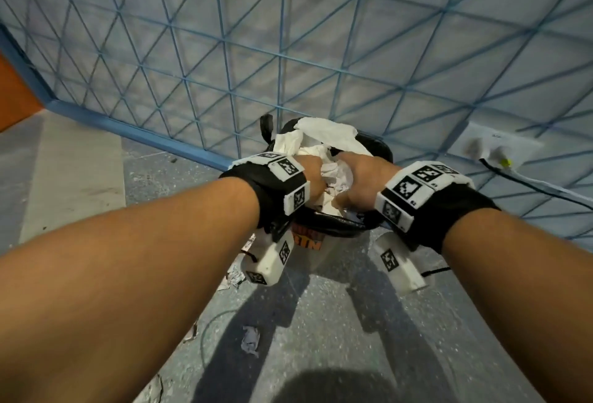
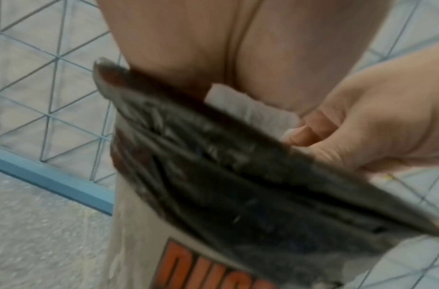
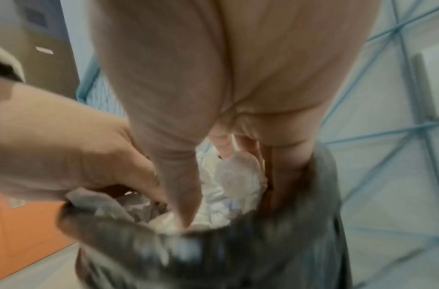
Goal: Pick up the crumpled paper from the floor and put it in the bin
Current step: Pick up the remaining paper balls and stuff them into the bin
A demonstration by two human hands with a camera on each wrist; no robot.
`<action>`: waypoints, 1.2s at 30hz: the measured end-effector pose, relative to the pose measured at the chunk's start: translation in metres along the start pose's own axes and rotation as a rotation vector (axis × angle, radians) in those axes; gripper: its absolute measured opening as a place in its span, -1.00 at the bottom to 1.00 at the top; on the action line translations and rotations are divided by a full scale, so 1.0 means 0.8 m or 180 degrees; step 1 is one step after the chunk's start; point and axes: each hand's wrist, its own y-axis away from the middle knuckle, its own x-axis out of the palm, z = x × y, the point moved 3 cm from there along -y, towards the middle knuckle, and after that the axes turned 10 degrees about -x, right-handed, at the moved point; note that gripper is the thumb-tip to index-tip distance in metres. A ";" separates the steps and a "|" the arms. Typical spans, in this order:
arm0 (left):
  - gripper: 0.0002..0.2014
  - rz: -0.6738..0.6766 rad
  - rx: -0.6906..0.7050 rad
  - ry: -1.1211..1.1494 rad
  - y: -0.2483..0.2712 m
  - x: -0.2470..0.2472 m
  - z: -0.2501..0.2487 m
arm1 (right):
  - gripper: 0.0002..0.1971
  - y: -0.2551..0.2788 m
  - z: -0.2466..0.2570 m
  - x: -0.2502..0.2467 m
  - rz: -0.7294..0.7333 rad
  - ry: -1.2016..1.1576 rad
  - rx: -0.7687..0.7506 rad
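Note:
A white bin (image 1: pixel 333 251) with orange lettering and a black liner (image 2: pixel 238 176) stands on the floor against the mesh panel. White crumpled paper (image 1: pixel 324 134) fills its mouth and sticks out over the far rim. Both hands reach down into the bin mouth side by side. My left hand (image 1: pixel 313 178) curls its fingers into the paper (image 3: pixel 109 201). My right hand (image 1: pixel 357 174) has its thumb (image 3: pixel 178 185) and fingers (image 3: pixel 282 166) around a wad of paper (image 3: pixel 238 176) inside the liner. The fingertips are hidden in the paper.
A blue wire mesh panel (image 1: pixel 288 49) rises right behind the bin. A wall socket with plugs (image 1: pixel 487 146) and a cable (image 1: pixel 529 181) are at the right. Paper scraps (image 1: pixel 250 340) lie on the grey floor near me. An orange surface (image 1: pixel 16 91) stands at the far left.

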 end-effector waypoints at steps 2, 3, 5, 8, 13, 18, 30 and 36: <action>-0.62 0.0197 0.0254 0.0418 0.008 -0.011 0.006 | -0.17 0.015 0.001 -0.020 -0.0130 0.0050 -0.0120; -0.56 0.0083 0.0273 0.0580 0.014 -0.023 0.004 | -0.11 0.023 0.003 -0.031 -0.0175 0.0124 -0.0182; -0.45 -0.0163 0.0378 0.0846 0.027 -0.049 0.007 | -0.01 0.033 0.003 -0.053 -0.0201 0.0256 -0.0199; -0.35 -0.0378 0.0496 0.1112 0.036 -0.077 0.019 | 0.03 0.048 0.009 -0.080 -0.0299 0.0385 -0.0182; -0.51 -0.1318 0.0261 0.1932 0.059 -0.095 0.093 | -0.56 0.083 0.054 -0.079 -0.1725 -0.0071 -0.0780; -0.75 -0.0857 -0.0252 0.1630 0.081 -0.004 0.206 | -0.71 0.076 0.134 0.050 -0.0786 -0.0429 -0.1693; -0.23 0.1334 -0.0782 -0.0048 0.160 0.264 0.327 | -0.67 0.037 0.137 0.384 0.1400 -0.0494 0.0095; -0.68 0.1232 -0.0672 -0.0249 0.166 0.287 0.295 | -0.87 0.050 0.158 0.404 0.1138 -0.0055 -0.0630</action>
